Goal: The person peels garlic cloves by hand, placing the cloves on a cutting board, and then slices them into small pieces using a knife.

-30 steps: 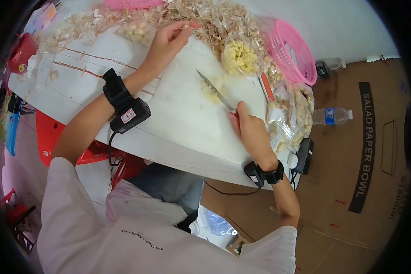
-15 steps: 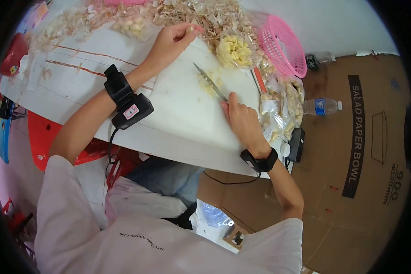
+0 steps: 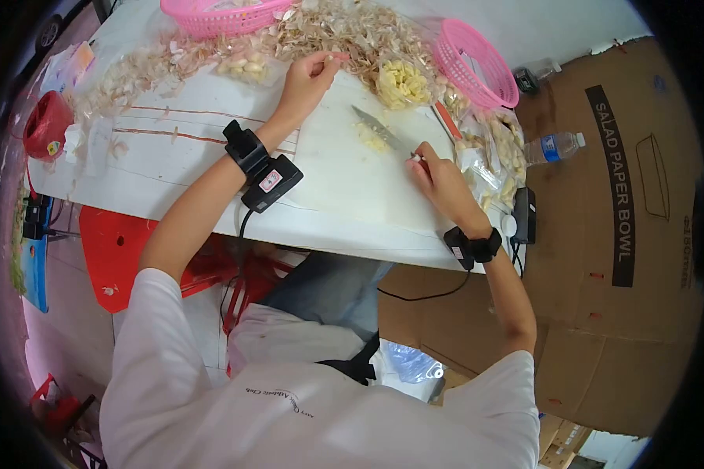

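My right hand (image 3: 450,187) is closed round the handle of a knife (image 3: 384,131), whose blade points up and left just above the white cutting board (image 3: 352,187). Small chopped garlic bits (image 3: 373,139) lie under and beside the blade. At the board's far edge my left hand (image 3: 309,84) is pinched, thumb against fingers, on a small pale piece that looks like a garlic clove; the fingers mostly hide it. Just right of that hand sits a bag of peeled garlic (image 3: 404,84), and to its left a smaller bag of white cloves (image 3: 245,67).
Garlic skins (image 3: 344,31) are heaped along the back. Pink baskets stand at the far left (image 3: 227,22) and right (image 3: 477,66). A red-handled tool (image 3: 447,121), bagged garlic (image 3: 504,148) and a water bottle (image 3: 554,148) line the right side, beside a large carton (image 3: 602,195).
The view has shifted, so the table appears moved and turned. My right hand has drawn the knife slightly back from the chopped bits. My left hand stays pinched near the skins.
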Demonstrator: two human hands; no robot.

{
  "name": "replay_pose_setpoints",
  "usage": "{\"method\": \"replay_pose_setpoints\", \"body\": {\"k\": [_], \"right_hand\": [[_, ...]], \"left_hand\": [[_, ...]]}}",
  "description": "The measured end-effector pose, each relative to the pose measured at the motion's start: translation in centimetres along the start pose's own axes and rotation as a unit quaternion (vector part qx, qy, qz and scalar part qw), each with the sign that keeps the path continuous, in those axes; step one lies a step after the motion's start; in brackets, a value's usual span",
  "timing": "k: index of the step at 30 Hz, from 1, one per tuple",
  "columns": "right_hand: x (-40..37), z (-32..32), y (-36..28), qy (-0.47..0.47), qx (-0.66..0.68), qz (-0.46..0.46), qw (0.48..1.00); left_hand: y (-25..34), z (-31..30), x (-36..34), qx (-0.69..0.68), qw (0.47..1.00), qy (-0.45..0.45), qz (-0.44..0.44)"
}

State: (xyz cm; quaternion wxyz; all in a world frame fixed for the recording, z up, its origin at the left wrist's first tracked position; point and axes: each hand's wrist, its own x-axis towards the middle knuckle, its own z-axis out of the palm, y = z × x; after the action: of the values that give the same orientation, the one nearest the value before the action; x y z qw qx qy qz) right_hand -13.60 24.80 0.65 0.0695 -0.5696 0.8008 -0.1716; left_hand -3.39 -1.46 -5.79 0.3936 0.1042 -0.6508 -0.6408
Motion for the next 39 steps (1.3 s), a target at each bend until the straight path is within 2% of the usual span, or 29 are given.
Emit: {"method": "replay_pose_setpoints", "body": {"k": [2,5,12,14,17,21,23,25,27,31,39], "right_hand": [[-0.1,-0.3,-0.8,-0.042,-0.023,-0.043,0.998],[-0.2,0.2,-0.6,-0.084,-0.05,-0.041,0.994],[-0.6,0.8,-0.1,-0.022,-0.062,0.013,0.998],[-1.2,0.5,-1.0,-0.042,-0.024,-0.053,0.997],[-1.7,0.8,-1.5,-0.072,-0.07,-0.062,0.993],[-1.3,0.6,-0.1,-0.045,-0.122,0.005,0.991],[-1.1,0.3,0.9,-0.009,-0.08,-0.023,0.996],[-1.2,-0.3,0.3,-0.018,-0.07,-0.021,0.997],[-1.4,-0.5,-0.3,-0.062,-0.085,-0.06,0.993],[-1.4,-0.3,0.8,-0.029,-0.13,-0.009,0.991],[-4.1,-1.7,0.3,0.048,-0.028,0.062,0.997]], "left_hand": [[0.0,0.0,0.0,-0.003,1.0,-0.001,-0.002],[-0.1,0.0,0.1,0.016,1.0,0.001,-0.017],[0.1,0.1,-0.1,0.014,1.0,-0.003,-0.022],[0.0,0.0,-0.1,0.021,1.0,0.0,-0.019],[0.0,0.2,0.0,0.02,0.999,0.005,-0.025],[0.1,0.0,-0.1,0.013,1.0,-0.007,-0.023],[-0.1,0.1,0.0,0.008,1.0,0.003,-0.024],[0.2,0.0,0.0,0.013,1.0,0.001,-0.023],[0.4,0.1,-0.1,0.016,1.0,-0.002,-0.023],[0.3,0.2,-0.1,0.011,0.999,-0.004,-0.037],[0.3,0.3,0.0,0.012,0.999,-0.01,-0.042]]}}
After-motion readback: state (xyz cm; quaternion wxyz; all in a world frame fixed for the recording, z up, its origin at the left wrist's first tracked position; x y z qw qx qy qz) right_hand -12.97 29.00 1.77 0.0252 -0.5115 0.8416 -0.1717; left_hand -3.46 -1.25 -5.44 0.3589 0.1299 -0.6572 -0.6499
